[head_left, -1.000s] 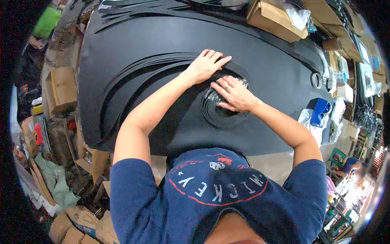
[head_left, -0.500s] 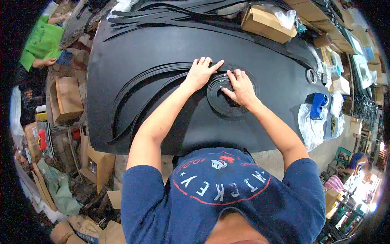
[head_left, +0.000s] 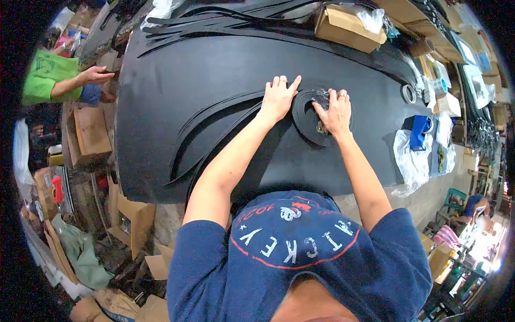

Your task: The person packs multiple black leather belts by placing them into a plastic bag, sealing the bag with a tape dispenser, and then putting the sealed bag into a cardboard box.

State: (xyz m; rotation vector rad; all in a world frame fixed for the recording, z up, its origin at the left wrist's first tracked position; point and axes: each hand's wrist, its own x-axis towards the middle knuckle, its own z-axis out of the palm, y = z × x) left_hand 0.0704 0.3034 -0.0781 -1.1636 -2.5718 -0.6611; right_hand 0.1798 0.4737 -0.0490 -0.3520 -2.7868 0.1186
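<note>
Black flat strips (head_left: 214,108) curve across the dark tabletop and run into a round coil (head_left: 301,115) near its middle. My left hand (head_left: 278,101) rests on the strips just left of the coil, fingers spread, thumb out to the right. On the coil's right side lies my right hand (head_left: 336,111), its thumb reaching into the coil's centre and its fingers over the outer turns. The fingers are apart from the thumb, with the coil's wound edge between them.
More black strips (head_left: 225,33) lie along the table's far edge, beside an open cardboard box (head_left: 350,28). A tape roll (head_left: 409,94), a blue object (head_left: 420,132) and clear plastic (head_left: 410,163) are at the right. A person in green (head_left: 51,75) is at far left.
Both hands and the coil have shifted to the right, and the strips' free ends have followed. The person in green has stretched an arm toward the table.
</note>
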